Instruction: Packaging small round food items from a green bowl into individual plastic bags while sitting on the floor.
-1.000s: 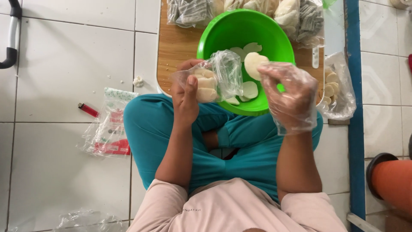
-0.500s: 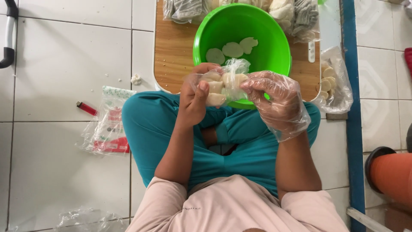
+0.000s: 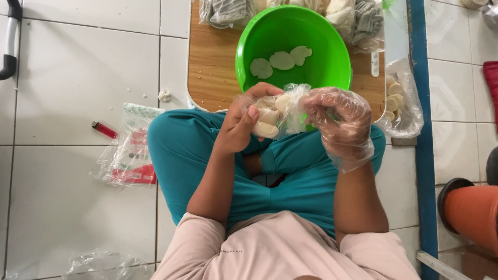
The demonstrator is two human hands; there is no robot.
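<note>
My left hand [image 3: 239, 120] grips a small clear plastic bag [image 3: 277, 111] stuffed with pale round crackers, held over my lap. My right hand [image 3: 336, 118], covered by a thin clear plastic glove, pinches the bag's open top from the right. Just beyond the hands sits a bright green bowl [image 3: 332, 52] on a low wooden board [image 3: 210, 67]; three pale crackers [image 3: 281, 59] lie in its bottom.
Filled bags of crackers [image 3: 290, 9] lie along the board's far edge, and another bag [image 3: 399, 103] rests at its right. A red lighter [image 3: 104, 129] and a stack of printed plastic bags [image 3: 129, 150] lie on the white tile floor at left. An orange pot [image 3: 474, 212] stands at right.
My right hand held one cracker over the bowl a second ago; now both hands are together at the bag's mouth, and the bag has come lower toward my lap.
</note>
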